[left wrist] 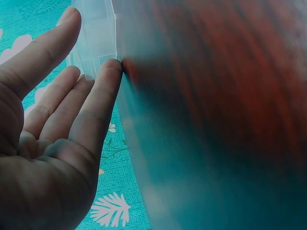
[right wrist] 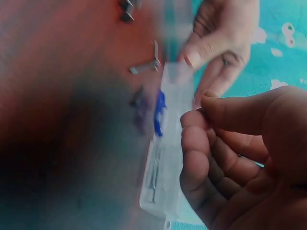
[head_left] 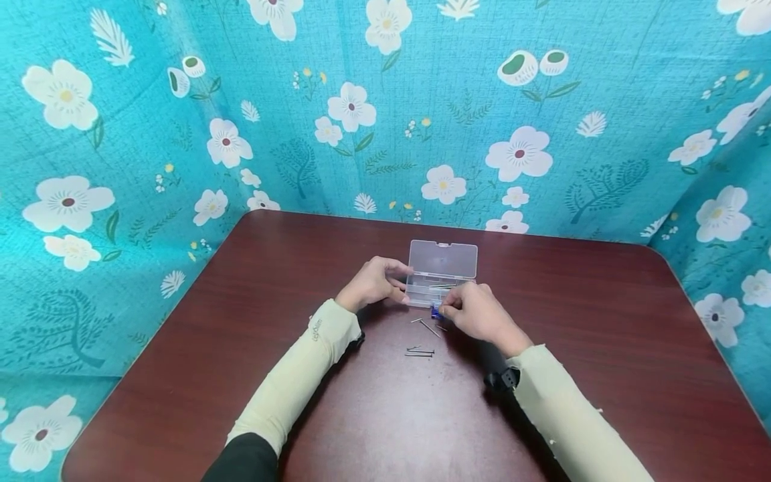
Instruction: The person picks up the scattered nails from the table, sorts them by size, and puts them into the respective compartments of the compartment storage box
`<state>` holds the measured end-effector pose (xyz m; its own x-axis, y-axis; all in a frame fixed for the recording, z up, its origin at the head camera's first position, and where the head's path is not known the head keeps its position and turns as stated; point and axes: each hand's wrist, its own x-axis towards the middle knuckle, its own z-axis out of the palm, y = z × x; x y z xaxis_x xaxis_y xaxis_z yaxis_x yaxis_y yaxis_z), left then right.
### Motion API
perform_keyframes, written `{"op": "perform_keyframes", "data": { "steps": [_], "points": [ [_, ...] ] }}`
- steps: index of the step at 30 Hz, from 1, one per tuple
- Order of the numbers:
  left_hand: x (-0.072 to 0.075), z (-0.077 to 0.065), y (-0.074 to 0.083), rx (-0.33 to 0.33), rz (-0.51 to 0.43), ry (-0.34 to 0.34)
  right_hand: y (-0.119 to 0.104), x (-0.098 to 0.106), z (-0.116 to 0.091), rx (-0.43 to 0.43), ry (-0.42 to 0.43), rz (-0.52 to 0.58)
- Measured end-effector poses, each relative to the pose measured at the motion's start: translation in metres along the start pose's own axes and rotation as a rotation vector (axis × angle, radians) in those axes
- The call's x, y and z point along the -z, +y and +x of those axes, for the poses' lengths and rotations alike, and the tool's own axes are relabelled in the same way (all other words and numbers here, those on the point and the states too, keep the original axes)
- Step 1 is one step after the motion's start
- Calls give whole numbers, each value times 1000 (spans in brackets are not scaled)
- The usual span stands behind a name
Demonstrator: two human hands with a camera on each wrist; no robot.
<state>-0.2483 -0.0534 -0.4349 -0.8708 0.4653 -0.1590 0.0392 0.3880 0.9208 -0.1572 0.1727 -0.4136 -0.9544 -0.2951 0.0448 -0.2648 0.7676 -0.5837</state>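
A clear plastic compartment box [head_left: 421,298] stands on the table with its lid [head_left: 442,258] raised at the back. Thin metal pieces [head_left: 442,286] lie inside. My left hand [head_left: 376,282] is at the box's left end, its extended fingers touching the edge; in the left wrist view the index fingertip [left wrist: 113,64] meets the corner. Over the box's front right, my right hand [head_left: 478,311] has thumb and index tips together, other fingers curled; I cannot tell what is between them. A blue patch [right wrist: 159,114] shows at the front side, beside the right fingertips.
Loose silver pins [head_left: 430,328] lie just in front of the box. Closer to me are several darker nails [head_left: 419,352]. The reddish-brown table [head_left: 241,301] reaches to a teal flowered curtain [head_left: 301,134] behind and at both sides.
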Motion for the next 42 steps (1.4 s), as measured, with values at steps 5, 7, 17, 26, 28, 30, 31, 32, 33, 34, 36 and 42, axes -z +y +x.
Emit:
{"op": "perform_keyframes", "data": {
  "steps": [5,7,17,26,28,30,31,32,33,34,36,42],
  "points": [
    [-1,0,2,0,-10,-4,-8,-12,-7,-1,-43,-73],
    [-1,0,2,1,-13,-4,-10,-17,-9,-13,-51,-107],
    [-4,-1,3,12,7,5,-15,-29,-16,-47,-56,-179],
    [-4,-2,-1,7,27,16,-21,-36,-20,-50,-135,-254],
    [-4,-2,-2,2,26,15,-22,-37,-22,-47,-152,-283],
    [-4,-2,-2,-4,23,13,-23,-37,-23,-41,-160,-298],
    [-4,-2,-2,-5,21,12,-23,-37,-23,-40,-158,-298],
    [-3,-2,-1,-5,19,12,-23,-36,-23,-36,-155,-297],
    [-3,-2,-1,-6,19,12,-23,-35,-23,-31,-153,-298],
    [-3,-2,0,-5,19,13,-23,-34,-23,-29,-151,-293],
    [-2,-2,1,-1,18,12,-23,-30,-22,-31,-148,-278],
    [-1,-1,1,5,2,-1,-22,-18,-22,-14,-136,-186]
  ]
}}
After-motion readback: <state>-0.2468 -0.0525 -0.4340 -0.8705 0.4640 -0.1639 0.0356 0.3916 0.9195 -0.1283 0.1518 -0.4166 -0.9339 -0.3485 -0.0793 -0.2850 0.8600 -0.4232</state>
